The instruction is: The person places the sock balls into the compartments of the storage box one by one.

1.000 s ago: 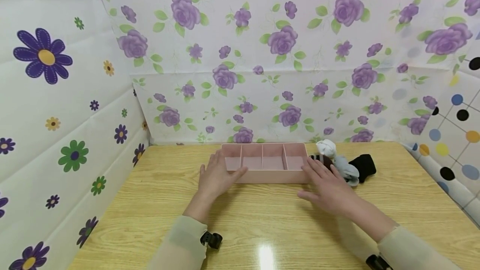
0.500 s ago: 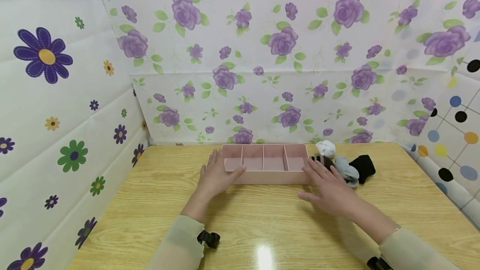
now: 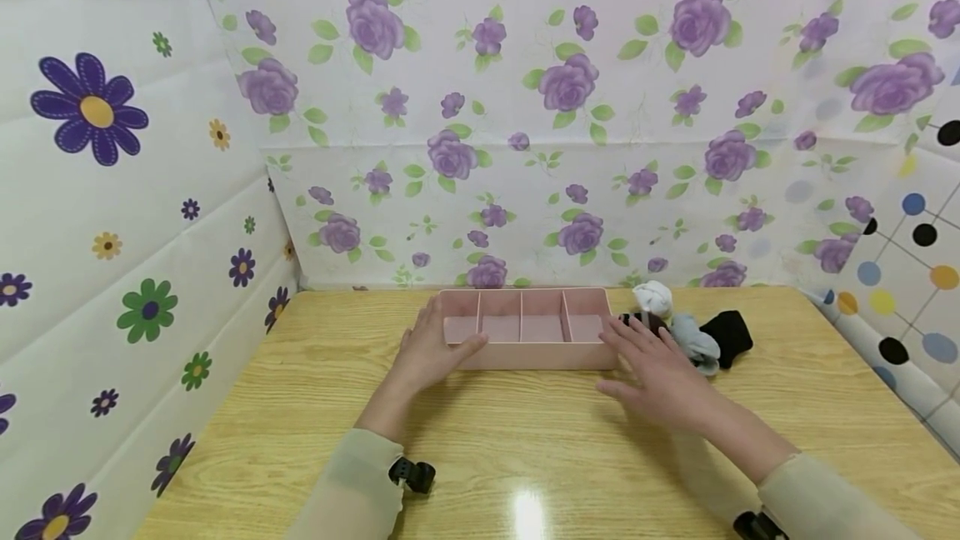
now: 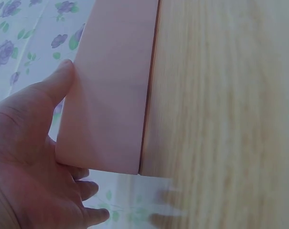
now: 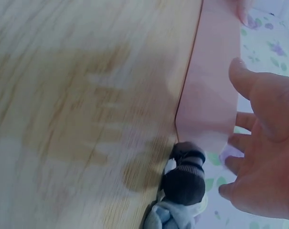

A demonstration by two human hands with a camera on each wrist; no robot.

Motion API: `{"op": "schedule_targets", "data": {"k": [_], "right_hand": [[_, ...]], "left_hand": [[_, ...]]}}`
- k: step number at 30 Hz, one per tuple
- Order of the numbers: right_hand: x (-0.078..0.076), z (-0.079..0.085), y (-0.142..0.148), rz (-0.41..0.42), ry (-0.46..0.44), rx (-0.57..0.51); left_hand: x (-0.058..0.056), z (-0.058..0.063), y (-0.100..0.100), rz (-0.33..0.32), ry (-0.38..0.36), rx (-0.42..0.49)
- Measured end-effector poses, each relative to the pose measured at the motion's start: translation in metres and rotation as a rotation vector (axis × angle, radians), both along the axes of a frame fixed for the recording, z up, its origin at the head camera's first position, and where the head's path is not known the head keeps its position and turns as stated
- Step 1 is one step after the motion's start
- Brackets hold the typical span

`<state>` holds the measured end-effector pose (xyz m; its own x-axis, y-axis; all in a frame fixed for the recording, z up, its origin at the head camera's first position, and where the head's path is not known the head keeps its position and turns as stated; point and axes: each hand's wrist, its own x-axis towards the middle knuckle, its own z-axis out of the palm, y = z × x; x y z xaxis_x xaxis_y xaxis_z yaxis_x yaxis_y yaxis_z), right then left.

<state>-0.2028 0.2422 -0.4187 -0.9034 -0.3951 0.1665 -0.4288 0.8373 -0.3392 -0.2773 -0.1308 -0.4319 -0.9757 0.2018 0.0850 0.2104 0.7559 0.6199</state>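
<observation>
Left sleeve (image 3: 345, 486) and right sleeve (image 3: 828, 494), pale beige; a small black wrist device (image 3: 420, 477) at the left cuff, a second, cut by the lower edge, at the right.
Tabletop (image 3: 517, 432), light wood grain, glare patch at near centre.
Right hand (image 3: 663, 377), spread, fingers extended, thumb well apart; fingertips at the right end of the pink divided organiser box (image 3: 536, 357) (whether they press on it cannot be told).
Left hand (image 3: 429, 354), likewise wide, thumb touching the upper edge of the front wall, fingers along the left end.
Organiser box, lying lengthwise between the hands near the table's back edge; open top, four compartments in a row.
Rolled socks, four, right of the box: grey-blue (image 3: 695, 346); black (image 3: 727, 338), rightmost; dark brown, striped (image 3: 645, 322), partly behind the right hand; white (image 3: 652, 297), farthest back.
Backdrop sheet (image 3: 517, 215), white, purple roses; daisy-print sheet (image 3: 67, 215) at left, dotted sheet (image 3: 911, 273) at right
</observation>
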Motion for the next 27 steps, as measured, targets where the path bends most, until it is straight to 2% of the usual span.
{"op": "schedule_targets", "data": {"k": [2, 6, 9, 13, 27], "right_hand": [[-0.003, 0.001, 0.004, -0.009, -0.008, -0.027], [-0.010, 0.004, 0.015, -0.037, 0.031, -0.046], [-0.015, 0.007, 0.024, -0.069, 0.072, -0.022], [-0.021, 0.007, 0.036, -0.101, 0.082, 0.005], [-0.031, -0.007, 0.055, -0.121, 0.087, 0.100]], "left_hand": [[0.000, 0.000, 0.000, 0.001, -0.005, 0.005], [0.000, 0.000, 0.001, 0.006, -0.005, -0.001], [0.000, 0.000, 0.001, 0.012, -0.004, -0.011], [-0.001, 0.000, 0.001, 0.021, -0.007, -0.021], [-0.002, -0.002, -0.001, 0.027, -0.008, -0.028]]}}
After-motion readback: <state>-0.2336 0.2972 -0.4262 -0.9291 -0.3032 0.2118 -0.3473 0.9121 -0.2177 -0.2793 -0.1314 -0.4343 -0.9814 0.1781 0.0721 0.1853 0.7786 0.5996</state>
